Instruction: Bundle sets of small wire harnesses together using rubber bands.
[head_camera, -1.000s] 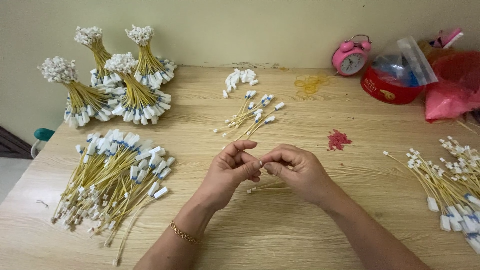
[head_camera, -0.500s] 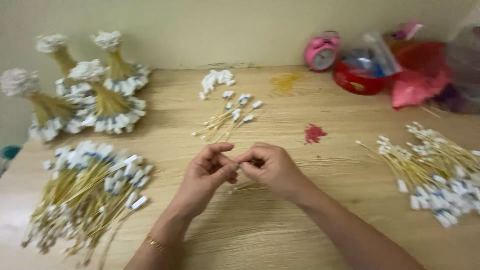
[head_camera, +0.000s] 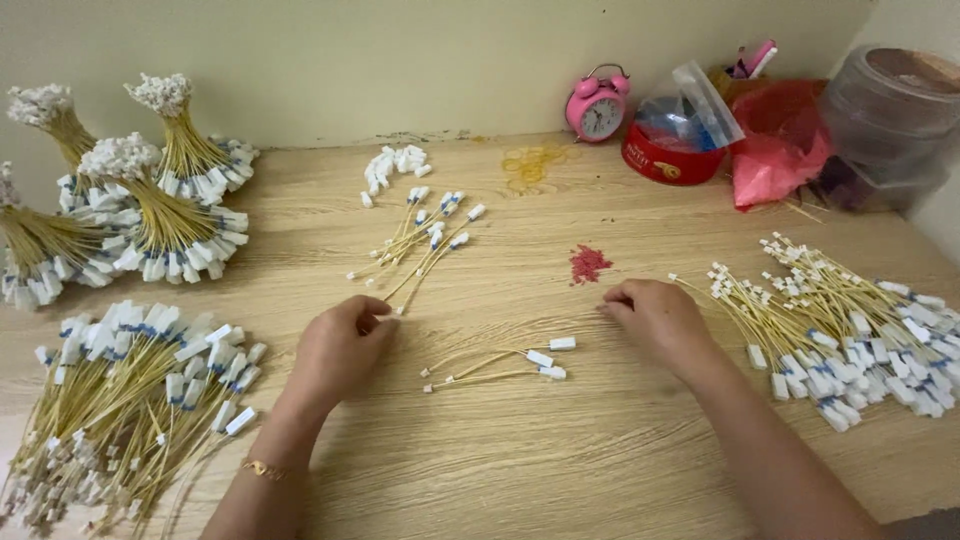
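Both hands rest on the desk (head_camera: 560, 460). Left hand (head_camera: 340, 350) fingers curl, tips touching a wire (head_camera: 425, 265) end. Right hand (head_camera: 655, 320) fingers curl loosely, seemingly empty. Three wires (head_camera: 500, 362) lie between them.

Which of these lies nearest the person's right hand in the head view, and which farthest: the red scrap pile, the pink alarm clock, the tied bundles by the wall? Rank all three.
From the right hand:
1. Red scrap pile, just up and to its left on the table.
2. Pink alarm clock, at the back by the wall.
3. Tied bundles, far across at the back left.
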